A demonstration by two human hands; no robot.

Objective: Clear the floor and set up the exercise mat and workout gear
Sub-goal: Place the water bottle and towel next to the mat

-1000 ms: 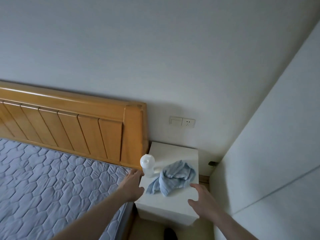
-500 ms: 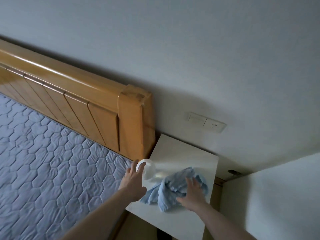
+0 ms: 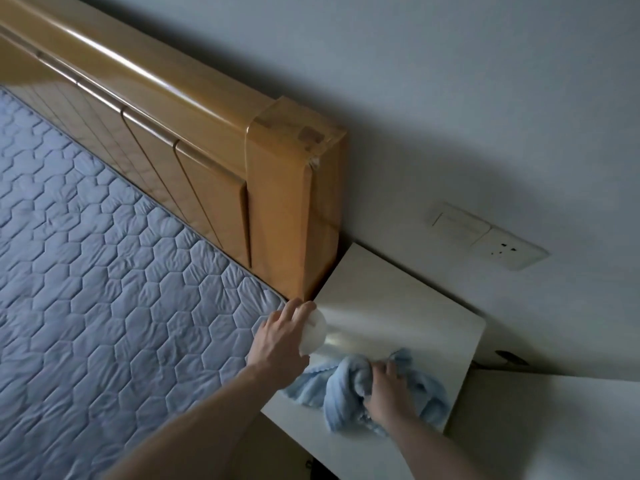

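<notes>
Fingers of the right hand (image 3: 388,393) sink curled into the blue towel (image 3: 346,386), bunching its middle, so this hand has the cloth gripped. The towel lies crumpled on the near part of the white counter (image 3: 398,306), directly under that hand, with its loose ends trailing left toward the other arm and right toward the counter's edge. Just beyond and to the left, the left hand (image 3: 282,337) wraps around the white bottle (image 3: 316,332), fingers curved over its rounded top. The bottle stands at the counter's left edge, touching or nearly touching the blue quilted mattress (image 3: 104,271) of the bed. Each thing sits under its own hand, so neither arm needs to cross the other; my judgement is that the next move is a straight lift of both, towel and bottle rising together. Farther back, the wooden headboard (image 3: 277,202) stands close beside the bottle, leaving little room on that side. Behind the counter, a wall socket (image 3: 502,249) sits on the grey wall.
</notes>
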